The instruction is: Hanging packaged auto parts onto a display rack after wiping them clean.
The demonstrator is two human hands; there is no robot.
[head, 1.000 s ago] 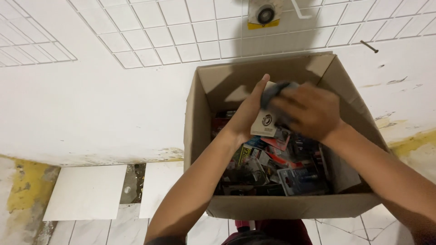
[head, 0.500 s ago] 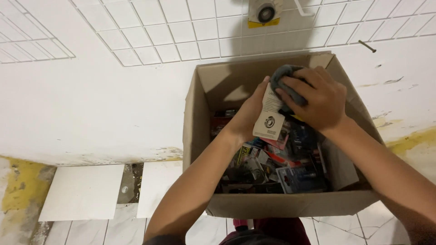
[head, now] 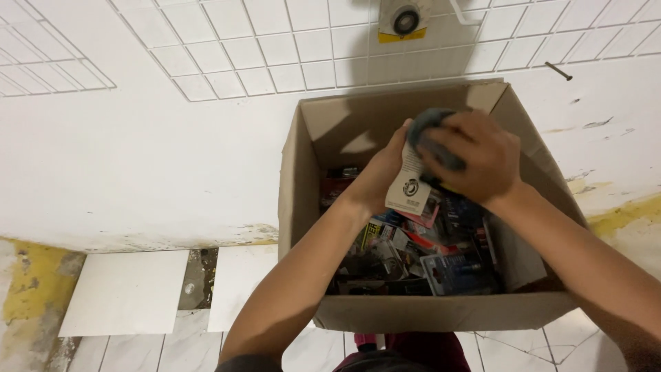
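An open cardboard box [head: 303,179] stands in front of me, filled with several packaged tools and small items [head: 420,255]. Above the box, my right hand [head: 475,155] is closed over a round grey disc [head: 428,141] with a white card label [head: 407,186] hanging under it. My left hand [head: 379,172] holds the same item from the left, fingers behind the label. Much of the disc is hidden by my right hand.
A white tiled wall rises behind the box, with a round fitting [head: 405,17] at the top and a nail [head: 558,71] sticking out at the right. Loose white floor tiles [head: 127,289] lie at the lower left beside a bare gap.
Both hands have lifted the disc and its label a little higher and further back over the box. My right hand now covers more of the disc.
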